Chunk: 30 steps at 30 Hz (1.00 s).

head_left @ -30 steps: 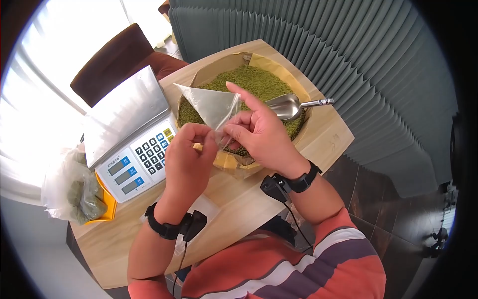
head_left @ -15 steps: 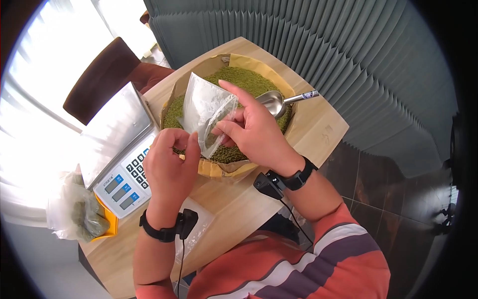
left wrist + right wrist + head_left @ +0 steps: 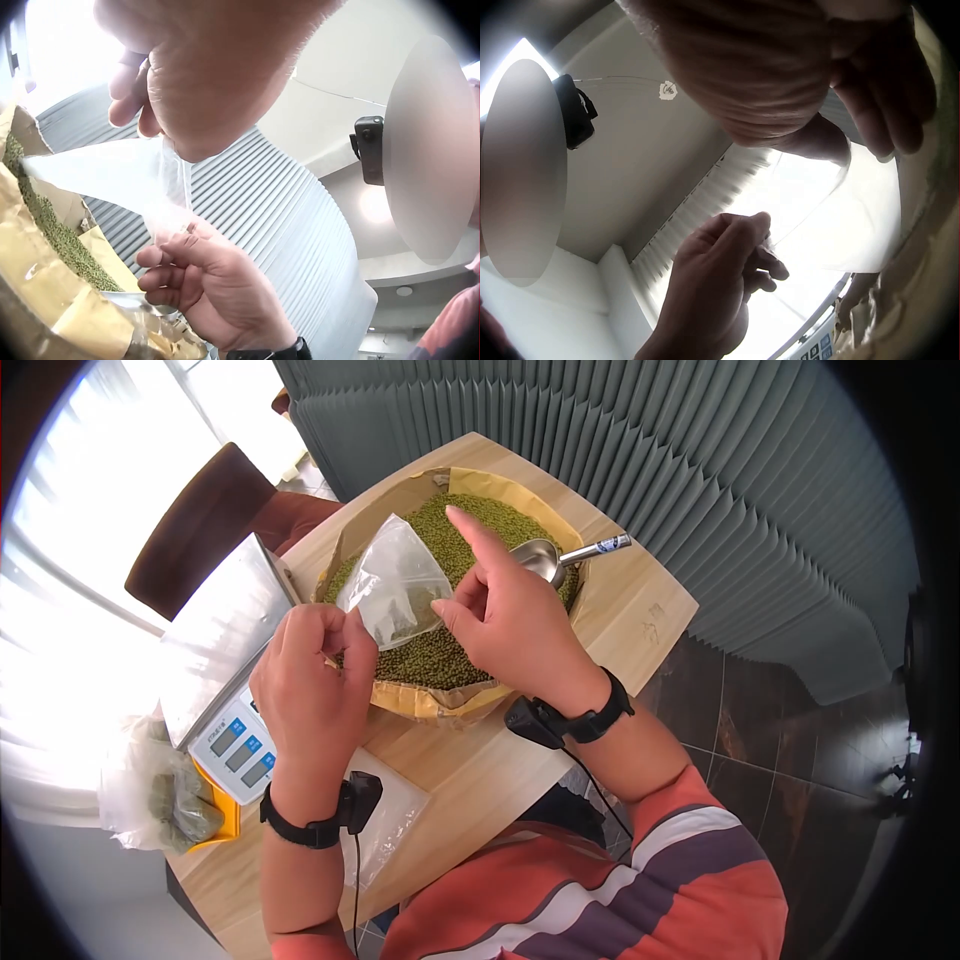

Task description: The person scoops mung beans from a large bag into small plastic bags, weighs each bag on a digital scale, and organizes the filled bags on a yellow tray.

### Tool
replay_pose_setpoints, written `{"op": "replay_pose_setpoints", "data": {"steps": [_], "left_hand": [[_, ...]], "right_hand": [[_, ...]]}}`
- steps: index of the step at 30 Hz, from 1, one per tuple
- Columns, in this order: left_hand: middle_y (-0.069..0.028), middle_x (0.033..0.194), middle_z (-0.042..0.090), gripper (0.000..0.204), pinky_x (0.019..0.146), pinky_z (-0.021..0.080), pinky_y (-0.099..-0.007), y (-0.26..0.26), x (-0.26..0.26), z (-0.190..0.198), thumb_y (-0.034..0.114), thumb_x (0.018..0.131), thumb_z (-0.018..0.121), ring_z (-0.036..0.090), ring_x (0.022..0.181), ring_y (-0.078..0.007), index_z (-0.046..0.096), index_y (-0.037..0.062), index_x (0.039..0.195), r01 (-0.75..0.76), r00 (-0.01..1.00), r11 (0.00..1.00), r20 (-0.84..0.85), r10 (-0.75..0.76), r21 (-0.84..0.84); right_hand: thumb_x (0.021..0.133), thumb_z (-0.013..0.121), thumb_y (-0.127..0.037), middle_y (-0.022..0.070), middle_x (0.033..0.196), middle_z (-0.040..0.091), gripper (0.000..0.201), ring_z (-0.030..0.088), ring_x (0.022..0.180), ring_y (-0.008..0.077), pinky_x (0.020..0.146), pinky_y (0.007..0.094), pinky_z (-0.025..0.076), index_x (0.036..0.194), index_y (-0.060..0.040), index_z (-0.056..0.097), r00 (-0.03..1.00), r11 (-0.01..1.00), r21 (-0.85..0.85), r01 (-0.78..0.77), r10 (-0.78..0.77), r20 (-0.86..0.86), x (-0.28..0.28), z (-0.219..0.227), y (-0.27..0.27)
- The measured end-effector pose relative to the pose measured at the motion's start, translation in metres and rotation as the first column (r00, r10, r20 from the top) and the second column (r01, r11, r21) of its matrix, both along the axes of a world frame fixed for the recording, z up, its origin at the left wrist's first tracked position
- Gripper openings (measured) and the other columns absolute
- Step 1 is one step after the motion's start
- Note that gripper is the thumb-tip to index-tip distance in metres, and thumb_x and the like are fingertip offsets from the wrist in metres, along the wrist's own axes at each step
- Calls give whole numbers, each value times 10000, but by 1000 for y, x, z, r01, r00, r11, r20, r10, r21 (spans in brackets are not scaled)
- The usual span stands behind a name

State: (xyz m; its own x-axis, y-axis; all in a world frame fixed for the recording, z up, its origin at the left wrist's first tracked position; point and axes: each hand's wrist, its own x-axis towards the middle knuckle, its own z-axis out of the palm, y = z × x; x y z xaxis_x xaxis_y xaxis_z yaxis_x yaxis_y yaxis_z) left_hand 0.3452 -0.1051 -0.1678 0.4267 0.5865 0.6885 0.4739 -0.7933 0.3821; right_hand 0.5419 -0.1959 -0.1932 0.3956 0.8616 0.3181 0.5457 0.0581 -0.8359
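Between the two hands a clear plastic bag [image 3: 398,585] is spread, its mouth toward the person and its closed end pointing away. The left hand [image 3: 315,665] pinches the near left edge of the bag between thumb and fingers. On the other side, the right hand [image 3: 515,610] holds the opposite edge with the thumb and curled fingers, its index finger stretched out. In the left wrist view the bag [image 3: 112,172] stretches from one hand to the other. Below lie small green beans [image 3: 490,520] in an open brown paper sack [image 3: 430,700]. A metal scoop [image 3: 540,560] rests in the beans.
A digital scale [image 3: 228,645] with a steel pan stands on the left. Beside it are a knotted plastic bag [image 3: 180,795] and a yellow tray [image 3: 228,815]. Flat clear plastic bags [image 3: 390,820] lie near the table's front edge. A brown chair [image 3: 200,530] stands behind.
The hands have moved apart, the left hand going left and slightly down. The bag has widened between them and its mouth has spread open. The scene has shifted a little left in view.
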Motion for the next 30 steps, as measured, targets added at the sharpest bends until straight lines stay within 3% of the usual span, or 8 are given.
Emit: {"op": "replay_pose_setpoints", "data": {"steps": [4,6,11,13,17,19,23,30], "left_hand": [[-77,777,674,181,603,526,-407,0,5,1,91,931,812,691,665,-293,635,68,902,63,997,984,-51,-55,166],[-105,810,717,145,654,547,-428,-4,8,-5,100,955,776,715,708,-315,650,65,893,25,951,996,-308,3,85],[-113,778,704,150,647,545,-452,3,7,-44,132,947,776,705,688,-343,644,73,905,61,943,995,-322,-82,-73],[-113,744,692,142,628,542,-429,4,6,-48,112,958,772,689,655,-338,642,63,931,69,968,989,-230,-98,-134],[-102,725,691,137,614,532,-394,11,7,-60,100,979,766,679,625,-303,639,55,950,60,995,974,-60,-74,-218],[-91,732,700,136,621,528,-373,13,7,-60,104,995,762,681,624,-264,641,54,959,19,1000,931,-14,-26,-365],[-81,735,708,138,627,530,-359,14,6,-59,117,996,767,682,622,-240,645,57,971,10,1000,886,6,-8,-463],[-95,751,730,143,638,559,-382,9,7,-67,116,973,774,724,660,-281,641,68,956,27,999,926,26,-19,-376]], "right_hand": [[939,845,-195,84,910,732,833,706,780,230,782,360,581,1677,-111,468,970,995,-101,-1,26,243,4,-2,0],[936,849,-205,100,957,737,769,714,820,250,794,374,582,1629,-104,531,950,997,-65,-34,52,307,12,4,-8],[945,826,-192,134,1094,750,501,721,976,306,864,429,569,1413,-50,719,936,999,27,26,-33,350,54,27,-29],[944,803,-162,135,1086,750,330,699,1007,334,918,449,529,1248,-34,787,620,989,60,132,-130,773,86,35,-33],[921,796,-143,123,1022,738,257,681,1010,345,947,455,489,1159,-46,810,463,959,-183,216,64,884,113,46,-35],[852,783,-84,109,879,725,30,691,943,331,825,462,474,871,-68,767,399,960,-254,118,188,898,123,40,-27],[813,777,-71,110,822,707,35,700,881,348,811,465,509,801,-57,747,284,911,-389,138,340,896,123,46,-12],[897,700,-34,106,868,682,78,699,904,355,818,475,546,966,-68,709,242,979,-202,39,187,952,117,83,2]]}}
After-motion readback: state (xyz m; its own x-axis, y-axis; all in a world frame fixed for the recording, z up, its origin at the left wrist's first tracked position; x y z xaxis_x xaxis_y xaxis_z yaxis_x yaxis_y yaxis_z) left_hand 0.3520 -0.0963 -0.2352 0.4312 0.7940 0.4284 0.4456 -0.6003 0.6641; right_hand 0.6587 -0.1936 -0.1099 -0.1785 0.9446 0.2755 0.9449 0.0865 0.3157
